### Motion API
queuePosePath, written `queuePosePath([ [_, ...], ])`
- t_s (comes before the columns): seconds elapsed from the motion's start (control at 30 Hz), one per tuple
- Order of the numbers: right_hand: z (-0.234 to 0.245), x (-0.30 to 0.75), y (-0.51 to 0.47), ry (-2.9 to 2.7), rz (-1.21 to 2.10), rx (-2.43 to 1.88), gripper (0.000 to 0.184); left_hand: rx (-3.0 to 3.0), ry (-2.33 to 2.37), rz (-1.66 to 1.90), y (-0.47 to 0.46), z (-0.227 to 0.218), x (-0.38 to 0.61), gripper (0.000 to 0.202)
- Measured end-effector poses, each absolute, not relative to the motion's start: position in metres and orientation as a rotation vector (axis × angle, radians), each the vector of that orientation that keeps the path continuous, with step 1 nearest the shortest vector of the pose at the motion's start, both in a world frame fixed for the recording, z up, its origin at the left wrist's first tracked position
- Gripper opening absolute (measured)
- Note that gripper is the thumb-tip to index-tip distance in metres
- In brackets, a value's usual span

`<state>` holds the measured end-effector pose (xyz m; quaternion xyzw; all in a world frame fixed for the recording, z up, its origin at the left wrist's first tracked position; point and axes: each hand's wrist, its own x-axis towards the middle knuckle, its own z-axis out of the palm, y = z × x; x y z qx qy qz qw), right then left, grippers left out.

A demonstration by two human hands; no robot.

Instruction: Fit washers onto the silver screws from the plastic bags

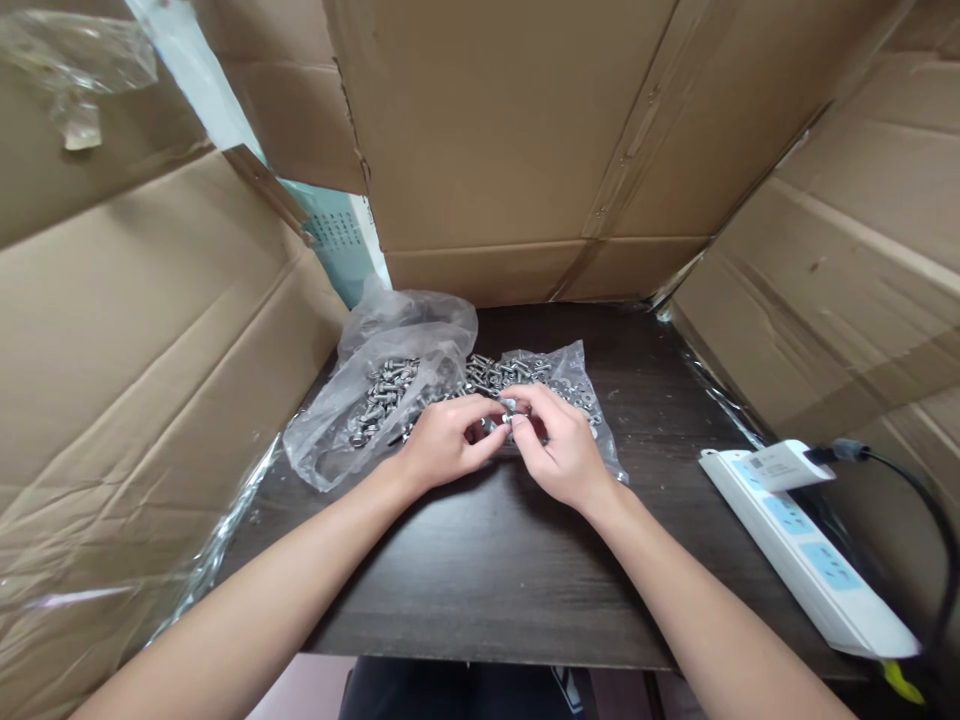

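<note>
My left hand (454,437) and my right hand (555,440) meet over the near edge of a pile of metal fasteners. Thumb and fingers of each are pinched together. Between the fingertips shows a small silvery bolt (508,418), largely covered, so I cannot tell whether a nut or washer is on it. Behind the hands lie many loose bolts (487,372). A clear plastic bag (322,440) on the left holds more bolts with thick heads. Under and beyond my right hand, a flat plastic bag (611,455) bears small nuts or washers (589,403) and bolts.
Cardboard walls (495,120) enclose the dark wooden table (465,560) at the back and both sides. A white power strip (810,550) with a plugged-in black cable (926,490) lies along the right side. The table's front edge is close to my body.
</note>
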<state>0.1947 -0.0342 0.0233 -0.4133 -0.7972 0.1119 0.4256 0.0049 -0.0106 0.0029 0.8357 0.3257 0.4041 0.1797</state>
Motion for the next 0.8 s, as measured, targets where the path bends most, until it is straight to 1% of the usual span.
queuePosePath([
  [0.4, 0.0208, 0.1944, -0.0333, -1.991, 0.225, -1.039, 0.025, 2.341, 0.939, 1.148, -0.0104, 0.0002, 0.0055, 0.014],
  [0.8, 0.0211, 0.1942, -0.0333, -1.981, 0.265, -1.082, 0.023, 2.360, 0.918, 1.131, -0.0099, -0.0001, 0.0043, 0.015],
])
